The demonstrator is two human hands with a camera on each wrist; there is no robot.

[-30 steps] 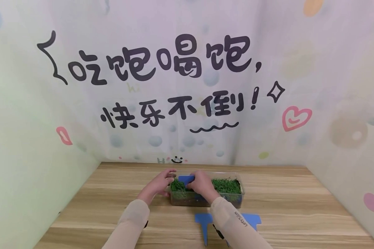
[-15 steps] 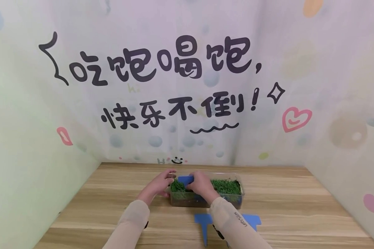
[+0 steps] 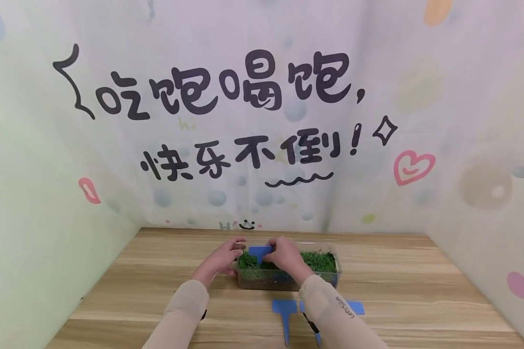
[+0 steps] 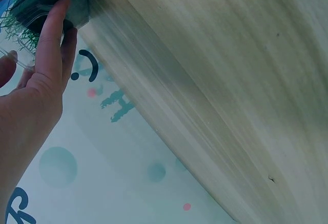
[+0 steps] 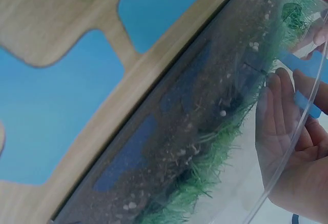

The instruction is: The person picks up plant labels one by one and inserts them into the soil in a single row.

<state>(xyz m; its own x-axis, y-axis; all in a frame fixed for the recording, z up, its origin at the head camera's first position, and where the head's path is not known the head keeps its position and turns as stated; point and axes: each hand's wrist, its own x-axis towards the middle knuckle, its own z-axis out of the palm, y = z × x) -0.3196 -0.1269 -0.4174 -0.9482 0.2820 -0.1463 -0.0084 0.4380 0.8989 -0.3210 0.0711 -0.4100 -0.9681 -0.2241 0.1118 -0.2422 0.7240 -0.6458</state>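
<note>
A blue T-shaped plant label (image 3: 259, 252) stands upright among artificial-looking grass near the left end of a clear plastic box (image 3: 262, 281). My right hand (image 3: 288, 256) is just right of the label, fingertips at its right edge. The right wrist view has those fingers (image 5: 277, 101) fairly straight over the grass, overlapping the blue label (image 5: 312, 62). At the box's left end, my left hand (image 3: 221, 258) touches the wall. The left wrist view shows its index finger (image 4: 51, 44) extended along the end wall, with the thumb near the rim.
Green grass (image 3: 323, 261) grows from dark soil at the box's right part. In front of the box lie several more blue labels (image 3: 285, 310) on the wooden table (image 3: 397, 291), partly under the right forearm. A printed curtain (image 3: 227, 203) hangs behind the table.
My right hand has shifted slightly right, off the label's stem, so more of the label shows. Its forearm moved right too. The left hand and the box have stayed in place.
</note>
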